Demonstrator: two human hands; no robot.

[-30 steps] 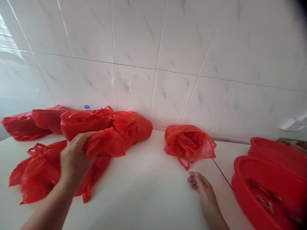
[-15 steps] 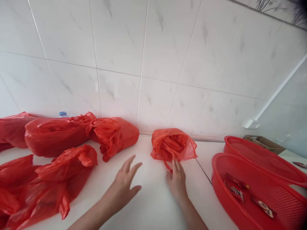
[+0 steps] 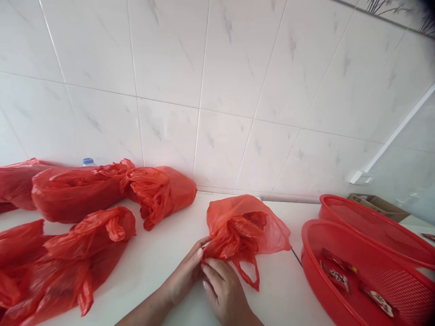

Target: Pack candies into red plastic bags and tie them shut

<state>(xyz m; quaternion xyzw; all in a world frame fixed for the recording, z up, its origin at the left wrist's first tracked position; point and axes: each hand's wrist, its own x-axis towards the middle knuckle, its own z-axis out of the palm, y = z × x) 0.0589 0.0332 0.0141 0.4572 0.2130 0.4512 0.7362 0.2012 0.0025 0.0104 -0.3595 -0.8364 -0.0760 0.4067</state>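
Observation:
A crumpled red plastic bag [image 3: 245,228] lies on the white counter [image 3: 159,267] in front of me. Both hands meet at its near left edge. My left hand [image 3: 185,274] pinches the plastic with its fingertips. My right hand [image 3: 224,290] is closed on the bag's lower edge, beside a dangling handle loop. Several other red plastic bags [image 3: 84,192] lie to the left along the tiled wall, and one [image 3: 74,258] lies nearer to me at the left.
Two red plastic baskets stand at the right: the near one [image 3: 340,301] holds a few small wrapped packets [image 3: 380,303], the far one [image 3: 374,224] sits behind it. A blue bottle cap [image 3: 88,161] peeks over the bags. A cardboard box [image 3: 377,204] sits at the far right.
Both hands came together and took hold of the small red bag, which was pulled nearer to me. One second ago the left hand was on the bags at the left.

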